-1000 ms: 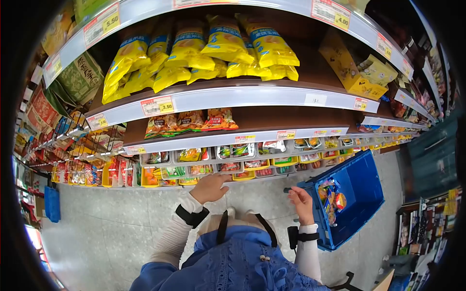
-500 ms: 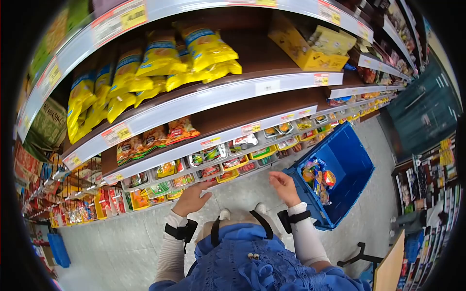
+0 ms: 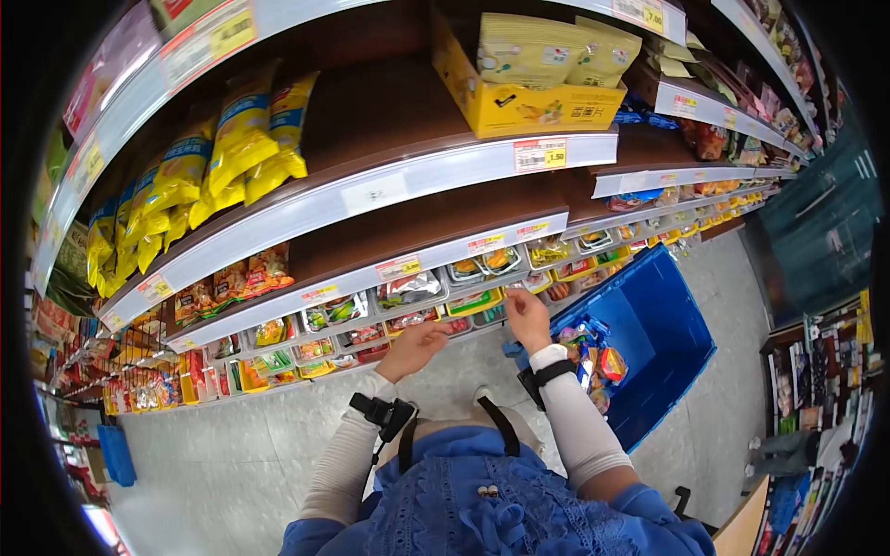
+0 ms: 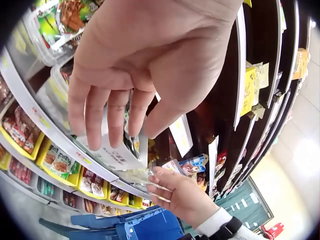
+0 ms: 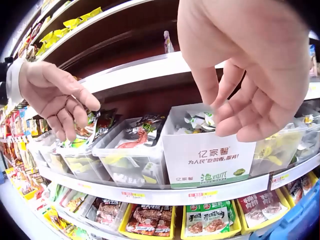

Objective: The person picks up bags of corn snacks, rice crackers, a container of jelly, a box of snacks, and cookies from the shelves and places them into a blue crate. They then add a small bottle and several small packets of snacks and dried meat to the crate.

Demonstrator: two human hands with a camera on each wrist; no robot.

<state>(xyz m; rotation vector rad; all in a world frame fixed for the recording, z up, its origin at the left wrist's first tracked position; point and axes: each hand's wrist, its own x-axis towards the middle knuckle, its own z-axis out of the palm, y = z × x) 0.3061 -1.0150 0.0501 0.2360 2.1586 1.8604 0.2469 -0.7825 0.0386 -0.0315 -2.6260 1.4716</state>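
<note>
My left hand (image 3: 414,350) hovers before the lower shelf bins, its fingers loosely bent with nothing between them. To its right, my right hand (image 3: 528,320) reaches toward the same row, fingers relaxed and slightly curled, holding nothing visible. In the right wrist view that hand overlaps the top of a white printed box (image 5: 210,157) of small packets. Beside the box stands a clear plastic bin (image 5: 131,160) of dark snack packs, nearer the left hand. A blue crate (image 3: 672,324), at the right forearm, contains colourful snack packets (image 3: 593,357).
Yellow snack bags (image 3: 227,153) and a yellow display box (image 3: 538,109) sit on the shelf above. A shelf edge with price tags (image 3: 399,269) juts out over the bins. Yellow trays (image 5: 150,225) line the level below. Grey floor (image 3: 260,445) lies behind.
The view has shifted right along the shelves, bringing the yellow display box nearer the middle. Both hands have moved closer together, and the small dark thing at the right fingers a second ago no longer shows.
</note>
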